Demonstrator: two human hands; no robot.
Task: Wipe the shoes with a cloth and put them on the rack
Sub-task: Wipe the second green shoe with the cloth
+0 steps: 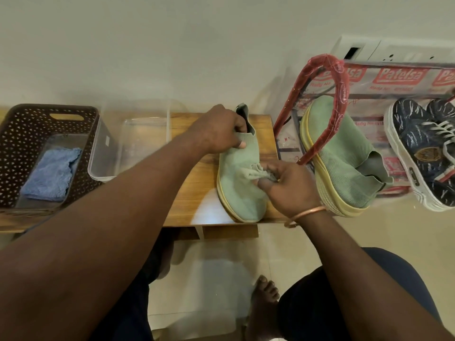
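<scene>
A green knit shoe [240, 190] with a yellow sole lies on the low wooden table [197, 193]. My left hand [218, 130] grips its collar, fingers curled inside the opening. My right hand [288, 185] pinches a bunched green-grey cloth [256, 172] and holds it against the shoe's upper. The second green shoe [344, 158] lies on its side to the right, on the red-framed rack [322, 94] wrapped in plastic. Dark blue sneakers [423, 148] lie on the rack further right.
A dark perforated basket [22, 134] at the left holds a folded blue cloth [50, 173]. A clear plastic tub [105, 153] stands beside it on the table. A white socket strip [394, 51] runs along the wall. My knees and a bare foot [264, 299] are below the table edge.
</scene>
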